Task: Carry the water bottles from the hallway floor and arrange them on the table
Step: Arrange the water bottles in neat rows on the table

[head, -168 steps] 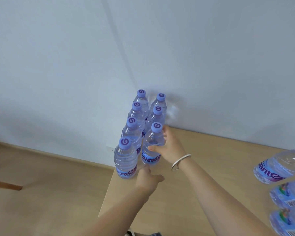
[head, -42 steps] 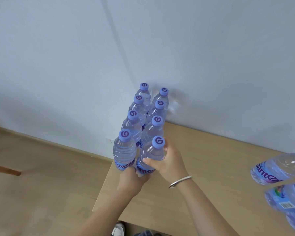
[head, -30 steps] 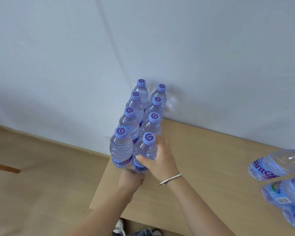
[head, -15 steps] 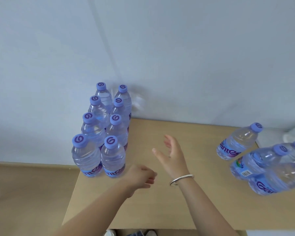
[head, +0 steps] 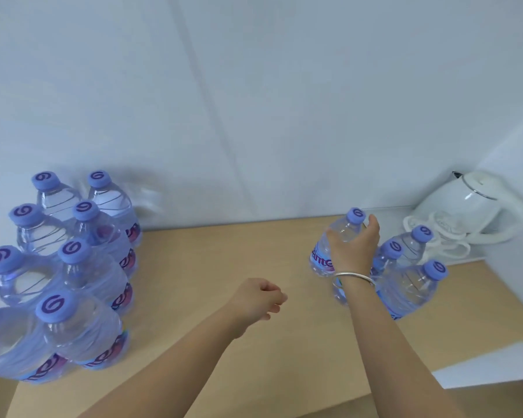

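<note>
Since the earlier frame my view swung right: the packed bottle cluster (head: 70, 267) slid to the left side and a kettle came into sight. Both my hands had left that cluster. My right hand (head: 353, 248) reached across to the far bottle (head: 341, 236) of a second group on the right, fingers and thumb curled round its shoulder just below the purple cap, a silver bangle (head: 353, 277) on the wrist. My left hand (head: 258, 298) hung over the bare middle of the counter (head: 224, 267), fingers loosely curled, holding nothing, apart from every bottle.

Left cluster: upright clear bottles with purple swirl caps, packed touching in two columns running from the counter's near left edge back to the wall (head: 254, 101); the nearest ones were blurred and cut by the frame edge.

Right group: the gripped bottle stood on the counter, three more bottles (head: 408, 273) just beside it on its right, partly hidden behind my forearm, all upright, caps up.

White kettle (head: 471, 206) sat in the back right corner against the wall, with a coiled white cord (head: 441, 236) at its base, just behind the right group
</note>
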A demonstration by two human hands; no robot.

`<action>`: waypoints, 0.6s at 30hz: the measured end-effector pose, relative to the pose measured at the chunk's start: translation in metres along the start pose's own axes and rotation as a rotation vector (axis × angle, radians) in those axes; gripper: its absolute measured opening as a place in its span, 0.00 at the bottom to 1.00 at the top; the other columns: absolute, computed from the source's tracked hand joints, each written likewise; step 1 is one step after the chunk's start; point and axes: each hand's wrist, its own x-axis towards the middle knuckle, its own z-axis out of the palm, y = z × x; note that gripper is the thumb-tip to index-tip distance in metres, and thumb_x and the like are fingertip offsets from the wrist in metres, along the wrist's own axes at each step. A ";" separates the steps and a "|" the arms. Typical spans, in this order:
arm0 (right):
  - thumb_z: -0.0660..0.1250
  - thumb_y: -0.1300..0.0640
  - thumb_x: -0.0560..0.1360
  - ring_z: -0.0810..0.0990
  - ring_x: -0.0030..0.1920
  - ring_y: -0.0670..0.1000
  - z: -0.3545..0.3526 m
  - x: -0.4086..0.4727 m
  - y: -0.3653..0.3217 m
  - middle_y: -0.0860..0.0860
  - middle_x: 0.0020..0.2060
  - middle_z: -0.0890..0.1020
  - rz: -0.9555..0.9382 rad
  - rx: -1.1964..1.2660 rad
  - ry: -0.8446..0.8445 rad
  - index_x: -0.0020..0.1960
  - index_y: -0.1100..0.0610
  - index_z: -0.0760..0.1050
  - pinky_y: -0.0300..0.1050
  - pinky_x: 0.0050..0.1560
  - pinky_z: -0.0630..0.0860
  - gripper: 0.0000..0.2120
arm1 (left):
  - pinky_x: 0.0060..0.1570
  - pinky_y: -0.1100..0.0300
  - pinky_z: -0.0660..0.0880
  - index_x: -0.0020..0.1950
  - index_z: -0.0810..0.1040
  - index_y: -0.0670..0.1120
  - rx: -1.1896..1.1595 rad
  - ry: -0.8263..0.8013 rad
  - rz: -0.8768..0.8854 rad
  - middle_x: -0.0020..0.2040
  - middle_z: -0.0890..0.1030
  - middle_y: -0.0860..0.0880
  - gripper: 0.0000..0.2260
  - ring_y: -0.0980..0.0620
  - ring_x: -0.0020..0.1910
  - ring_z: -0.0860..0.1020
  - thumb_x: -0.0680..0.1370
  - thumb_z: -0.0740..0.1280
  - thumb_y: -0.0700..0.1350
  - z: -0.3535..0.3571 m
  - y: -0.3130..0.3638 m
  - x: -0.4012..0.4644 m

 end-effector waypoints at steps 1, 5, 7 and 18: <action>0.75 0.61 0.64 0.71 0.59 0.56 0.006 0.007 0.004 0.57 0.55 0.74 0.011 -0.004 -0.020 0.63 0.65 0.66 0.41 0.55 0.66 0.32 | 0.39 0.64 0.74 0.45 0.77 0.46 -0.019 -0.014 -0.014 0.41 0.79 0.50 0.02 0.56 0.36 0.78 0.75 0.68 0.42 0.004 0.002 0.003; 0.76 0.60 0.63 0.75 0.55 0.58 0.025 0.027 0.016 0.57 0.53 0.75 0.257 0.065 -0.015 0.59 0.62 0.67 0.45 0.49 0.70 0.29 | 0.42 0.63 0.74 0.44 0.77 0.48 -0.048 -0.053 -0.059 0.40 0.79 0.52 0.01 0.57 0.37 0.78 0.74 0.68 0.43 0.003 0.007 0.009; 0.75 0.58 0.64 0.76 0.54 0.59 0.029 0.032 0.021 0.57 0.52 0.75 0.283 0.030 0.008 0.58 0.63 0.67 0.45 0.46 0.68 0.28 | 0.42 0.64 0.75 0.44 0.78 0.48 -0.033 -0.038 -0.076 0.41 0.79 0.52 0.01 0.57 0.38 0.78 0.74 0.69 0.43 -0.005 0.006 0.009; 0.75 0.58 0.65 0.77 0.51 0.54 0.036 -0.003 -0.009 0.54 0.51 0.76 0.229 0.223 -0.130 0.52 0.57 0.68 0.49 0.53 0.73 0.21 | 0.42 0.65 0.72 0.65 0.72 0.45 0.041 0.159 -0.007 0.53 0.77 0.50 0.23 0.54 0.48 0.76 0.71 0.73 0.40 -0.040 -0.002 0.005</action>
